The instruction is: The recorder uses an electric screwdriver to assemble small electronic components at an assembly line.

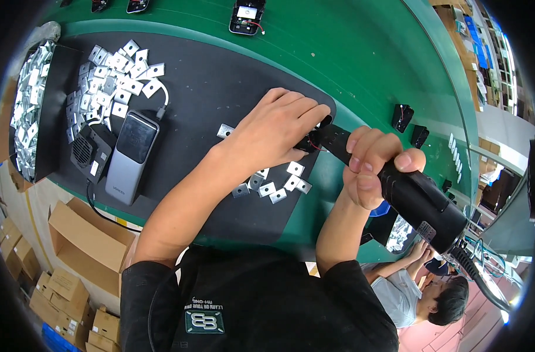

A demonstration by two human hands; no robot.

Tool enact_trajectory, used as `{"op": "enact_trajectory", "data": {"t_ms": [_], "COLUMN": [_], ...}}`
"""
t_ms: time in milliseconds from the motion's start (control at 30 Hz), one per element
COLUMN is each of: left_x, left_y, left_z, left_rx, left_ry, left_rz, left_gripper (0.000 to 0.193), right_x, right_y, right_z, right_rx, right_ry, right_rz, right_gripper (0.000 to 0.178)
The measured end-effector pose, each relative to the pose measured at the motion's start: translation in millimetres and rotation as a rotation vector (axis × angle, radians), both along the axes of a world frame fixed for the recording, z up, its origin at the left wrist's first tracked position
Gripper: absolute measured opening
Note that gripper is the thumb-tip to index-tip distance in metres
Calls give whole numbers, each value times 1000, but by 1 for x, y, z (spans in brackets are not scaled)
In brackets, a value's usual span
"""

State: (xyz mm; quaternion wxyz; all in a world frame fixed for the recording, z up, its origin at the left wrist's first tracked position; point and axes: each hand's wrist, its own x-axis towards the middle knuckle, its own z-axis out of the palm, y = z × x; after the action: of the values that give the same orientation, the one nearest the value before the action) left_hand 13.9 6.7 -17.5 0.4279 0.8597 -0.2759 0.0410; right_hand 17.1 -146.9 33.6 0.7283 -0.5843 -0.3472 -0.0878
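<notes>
My right hand (374, 167) is wrapped round a black corded electric screwdriver (423, 202), tilted with its narrow end toward my left hand. My left hand (282, 126) curls over a small black housing (306, 144) on the dark mat. Most of that part is hidden by the fingers, and a thin red wire shows beside it. The screwdriver's front end meets the housing, though its tip is out of sight. Several small square metal plates (277, 196), each with a hole, lie just below my left hand. One more plate (224, 131) lies by my left wrist.
A heap of metal plates (122, 95) covers the mat's left, beside a grey power bank (121, 183) and a black vented device (92, 151). A bin of plates (30, 111) stands far left. Black housings (247, 17) sit on the green bench. Another person (405, 293) works at lower right.
</notes>
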Motion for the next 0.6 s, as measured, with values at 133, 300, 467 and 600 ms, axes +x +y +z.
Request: {"op": "enact_trajectory", "data": {"t_ms": [133, 300, 467, 600], "left_x": [-1, -1, -1, 6], "left_y": [1, 0, -3, -7], "left_z": [0, 2, 4, 9], "left_rx": [13, 30, 32, 106], "left_ry": [-1, -10, -56, -13], "left_rz": [4, 2, 35, 49], "left_gripper": [65, 66, 68, 68], "right_x": [1, 0, -15, -45], "right_y": [-2, -5, -13, -50], "right_z": [-3, -7, 16, 57], "right_rx": [138, 223, 168, 310], "right_ry": [52, 34, -38, -112], "right_rz": [-1, -55, -125, -88], "right_gripper": [38, 41, 59, 54]}}
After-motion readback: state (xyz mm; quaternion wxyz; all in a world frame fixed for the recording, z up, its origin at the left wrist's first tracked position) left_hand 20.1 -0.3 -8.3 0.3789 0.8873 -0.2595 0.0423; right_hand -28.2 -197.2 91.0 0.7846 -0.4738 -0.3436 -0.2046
